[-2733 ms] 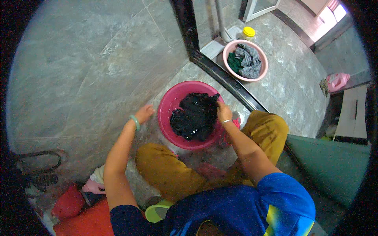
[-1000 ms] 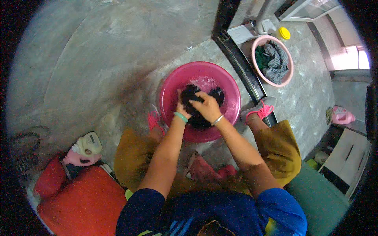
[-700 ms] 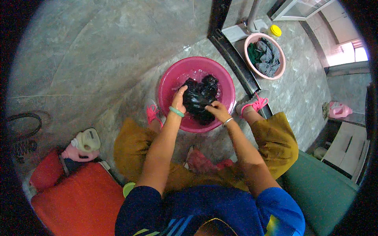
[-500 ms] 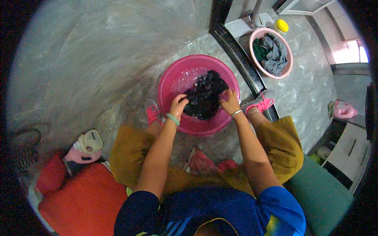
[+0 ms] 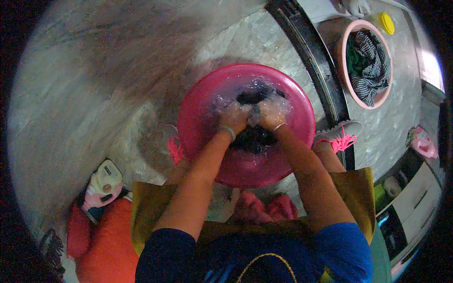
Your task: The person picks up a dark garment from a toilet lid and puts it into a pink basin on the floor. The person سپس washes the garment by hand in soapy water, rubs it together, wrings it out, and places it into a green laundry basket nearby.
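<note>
A round pink basin point(image 5: 198, 113) with soapy water stands on the grey tiled floor between my knees. A black wet garment point(image 5: 255, 137) lies in it. My left hand point(image 5: 234, 117) and my right hand point(image 5: 270, 113) are both down in the basin, side by side, fingers clenched on the black garment. The picture is blurred by motion, so the fingers show only roughly. A green bangle sits on my left wrist, a thin silver one on the right.
A second, paler pink basin point(image 5: 348, 37) with striped and green clothes stands past a black floor sill point(image 5: 314, 52), by a yellow-lidded jar point(image 5: 387, 22). A pink-and-cream detergent jug point(image 5: 103, 186) and red cloth point(image 5: 101, 245) lie at my left. Another pink jug point(image 5: 423, 144) is at right.
My left hand came off the floor and joined the right on the garment. Both hands have since pushed deeper into the basin, and the view has moved closer over it.
</note>
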Motion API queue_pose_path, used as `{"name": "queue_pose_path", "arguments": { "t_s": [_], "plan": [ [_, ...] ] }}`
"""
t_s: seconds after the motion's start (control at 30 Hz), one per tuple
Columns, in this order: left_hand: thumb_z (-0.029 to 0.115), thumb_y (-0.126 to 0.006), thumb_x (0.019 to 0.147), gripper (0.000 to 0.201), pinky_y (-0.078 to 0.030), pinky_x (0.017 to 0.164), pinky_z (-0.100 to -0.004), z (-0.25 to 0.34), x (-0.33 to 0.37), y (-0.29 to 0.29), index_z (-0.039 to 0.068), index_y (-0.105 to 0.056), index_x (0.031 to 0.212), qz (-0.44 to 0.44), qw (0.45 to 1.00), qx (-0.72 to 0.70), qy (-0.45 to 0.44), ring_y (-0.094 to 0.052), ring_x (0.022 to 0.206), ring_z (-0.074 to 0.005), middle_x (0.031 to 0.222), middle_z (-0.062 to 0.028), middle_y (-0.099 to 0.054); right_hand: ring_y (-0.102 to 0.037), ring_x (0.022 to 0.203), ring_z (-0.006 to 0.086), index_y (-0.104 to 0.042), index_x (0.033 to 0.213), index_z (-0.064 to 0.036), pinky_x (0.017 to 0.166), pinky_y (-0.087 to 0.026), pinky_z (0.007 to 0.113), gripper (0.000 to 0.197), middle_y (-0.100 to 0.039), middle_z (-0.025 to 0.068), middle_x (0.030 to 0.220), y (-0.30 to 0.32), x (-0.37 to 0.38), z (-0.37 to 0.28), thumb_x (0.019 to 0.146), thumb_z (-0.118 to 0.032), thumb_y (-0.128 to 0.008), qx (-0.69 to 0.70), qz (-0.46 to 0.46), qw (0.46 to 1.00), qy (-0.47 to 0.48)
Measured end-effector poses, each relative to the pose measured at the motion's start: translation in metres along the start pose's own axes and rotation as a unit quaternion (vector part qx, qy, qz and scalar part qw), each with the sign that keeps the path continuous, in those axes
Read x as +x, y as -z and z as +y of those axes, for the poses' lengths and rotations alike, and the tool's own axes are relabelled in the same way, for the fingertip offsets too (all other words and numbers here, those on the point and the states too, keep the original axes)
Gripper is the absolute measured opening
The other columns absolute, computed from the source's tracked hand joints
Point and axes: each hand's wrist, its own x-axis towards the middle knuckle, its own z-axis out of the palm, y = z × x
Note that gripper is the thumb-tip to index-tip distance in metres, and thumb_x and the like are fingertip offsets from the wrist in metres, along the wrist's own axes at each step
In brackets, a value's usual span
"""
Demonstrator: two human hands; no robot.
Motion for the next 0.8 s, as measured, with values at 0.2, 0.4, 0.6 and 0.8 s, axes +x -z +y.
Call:
{"name": "queue_pose_path", "arguments": {
  "t_s": [0.2,0.4,0.6,0.8],
  "plan": [
    [0.027,-0.055,0.076,0.039,-0.042,0.084,-0.0438,0.004,0.027,0.05,0.002,-0.049,0.105,-0.112,0.99,0.053,-0.071,-0.049,0.102,-0.0381,0.117,-0.0227,-0.045,-0.058,0.088,0.0288,-0.057,0.106,-0.0119,0.077,-0.045,0.041,0.041,-0.06,0.0143,0.095,0.058,-0.001,-0.009,0.077,-0.039,-0.049,0.107,-0.079,0.99,-0.046],
    [0.024,-0.061,0.073,0.051,-0.042,0.085,-0.0384,-0.037,-0.012,0.017,0.002,-0.044,0.116,0.092,0.811,-0.572,0.085,-0.052,0.099,-0.0271,0.109,-0.0125,-0.052,-0.058,0.085,0.0307,-0.056,0.104,-0.0164,0.072,-0.047,0.041,0.044,-0.055,0.0127,0.098,0.126,-0.055,-0.061,0.071,-0.045,-0.057,0.157,0.116,0.981,-0.005],
    [0.008,-0.058,0.073,0.032,-0.04,0.083,-0.0317,0.014,-0.137,0.088,0.006,-0.053,0.104,-0.018,0.592,-0.805,-0.027,-0.049,0.097,-0.0201,0.1,-0.0057,-0.054,-0.056,0.088,0.0308,-0.055,0.105,-0.0157,0.073,-0.046,0.039,0.037,-0.056,0.0134,0.094,0.173,-0.143,-0.083,0.071,-0.03,-0.062,0.198,0.218,0.952,0.076],
    [0.005,-0.059,0.069,0.021,-0.035,0.078,-0.0265,-0.002,-0.17,0.057,0.007,-0.052,0.089,0.087,0.706,-0.701,-0.05,-0.045,0.085,-0.0142,0.086,-0.0015,-0.05,-0.051,0.095,0.0302,-0.054,0.089,-0.0098,0.083,-0.042,0.038,0.027,-0.057,0.0118,0.092,0.134,-0.187,-0.049,0.063,-0.008,-0.06,0.257,0.246,0.933,0.048]
  ]
}}
